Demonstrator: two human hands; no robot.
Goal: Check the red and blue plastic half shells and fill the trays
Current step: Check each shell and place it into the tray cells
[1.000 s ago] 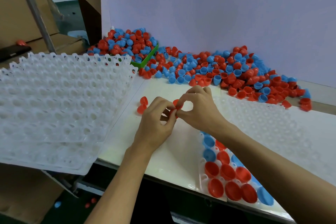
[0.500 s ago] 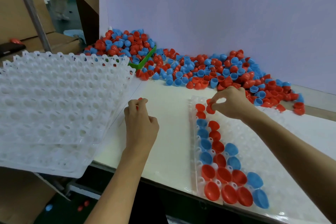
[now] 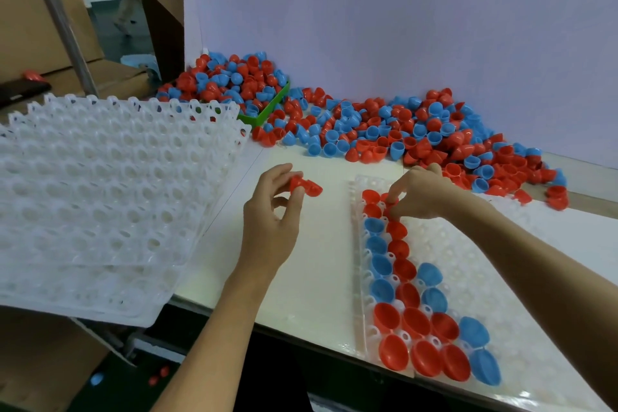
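Note:
A clear plastic tray (image 3: 475, 264) lies on the white table at the right, its left columns filled with red and blue half shells (image 3: 406, 298). My right hand (image 3: 418, 192) is over the tray's far left corner and pinches a red shell (image 3: 389, 211) at a cell there. My left hand (image 3: 271, 211) hovers above the table left of the tray and pinches two red half shells (image 3: 306, 186) between thumb and fingers. A big loose heap of red and blue shells (image 3: 401, 130) lies along the back of the table.
A stack of empty clear trays (image 3: 100, 197) overhangs the table's left edge. A green bin (image 3: 267, 109) heaped with shells stands at the back left. A lilac wall panel closes the back. Cardboard boxes and a metal pole stand at far left.
My hands were together over the table a second ago. The right hand went to the tray's far corner and has lowered its red shell; the left hand now lifts two red shells.

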